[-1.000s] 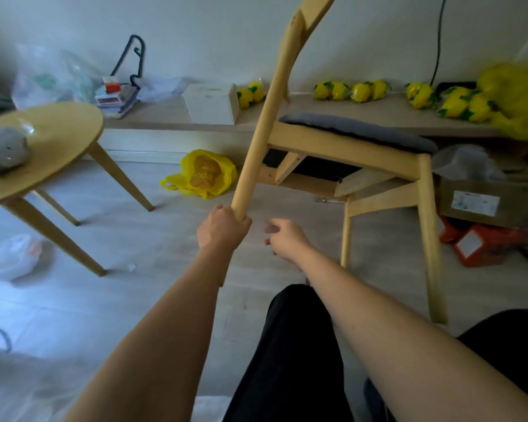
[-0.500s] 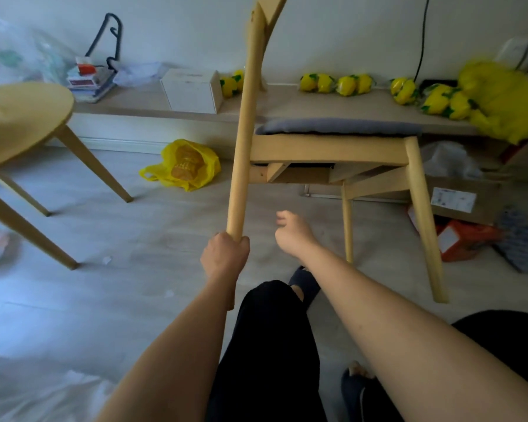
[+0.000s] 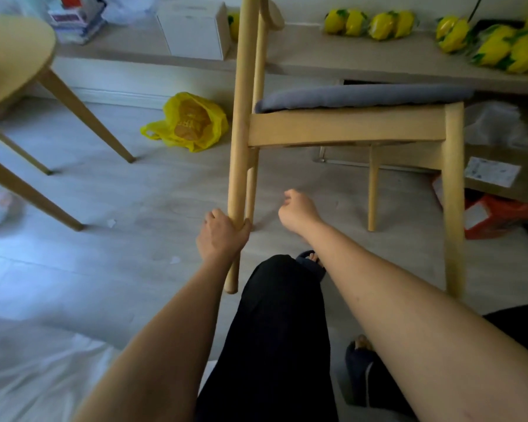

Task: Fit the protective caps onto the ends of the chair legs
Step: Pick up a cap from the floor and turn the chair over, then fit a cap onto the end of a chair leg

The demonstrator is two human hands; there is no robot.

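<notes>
A light wooden chair (image 3: pixel 348 129) with a grey seat cushion (image 3: pixel 363 95) stands almost upright in front of me. My left hand (image 3: pixel 223 236) grips its near rear leg (image 3: pixel 238 147) low down. The leg's tip (image 3: pixel 230 289) hangs just above the floor and looks like bare wood. My right hand (image 3: pixel 301 210) hovers to the right of that leg without touching the chair. Its fingers are curled away from me, so what lies in the palm is hidden. No cap shows anywhere.
A round wooden table (image 3: pixel 16 56) stands at the left. A yellow bag (image 3: pixel 192 123) lies on the floor behind the chair. A low shelf holds a white box (image 3: pixel 195 28) and yellow lemon-like objects (image 3: pixel 375 22). Cardboard boxes (image 3: pixel 500 172) sit at the right, white sheeting (image 3: pixel 28 376) lower left.
The chair has swung from tilted back toward me to nearly upright. My left hand kept its grip on the rear leg, and my right hand drifted a little further from it.
</notes>
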